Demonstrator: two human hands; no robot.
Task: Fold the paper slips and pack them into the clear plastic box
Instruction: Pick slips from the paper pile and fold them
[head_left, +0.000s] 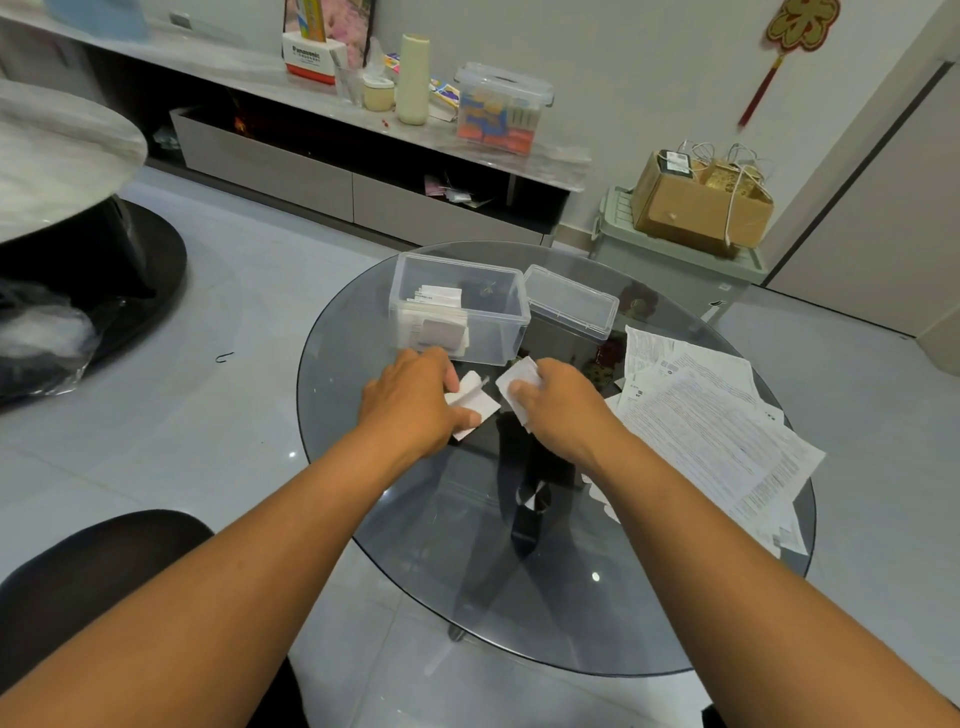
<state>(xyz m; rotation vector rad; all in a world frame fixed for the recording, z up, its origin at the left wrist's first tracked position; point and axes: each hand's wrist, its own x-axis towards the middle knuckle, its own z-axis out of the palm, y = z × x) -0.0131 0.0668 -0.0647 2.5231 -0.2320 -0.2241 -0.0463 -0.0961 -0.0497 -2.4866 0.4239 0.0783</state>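
On the round glass table (395, 509) stands a clear plastic box (493, 332), open, with several folded white slips stacked in its left half. My left hand (410, 400) holds a small folded white slip (475, 402) just in front of the box, thumb on its lower edge. My right hand (558, 405) grips a second folded slip (519, 379) close beside the first. The two slips are a little apart. A loose pile of printed paper sheets (711, 421) lies at the table's right.
The box's clear lid (569, 304) leans to the right of the box. A black stool (88, 571) sits at lower left. Beyond the table are a low cabinet (332, 171) and a cardboard box (698, 208) on a green bin.
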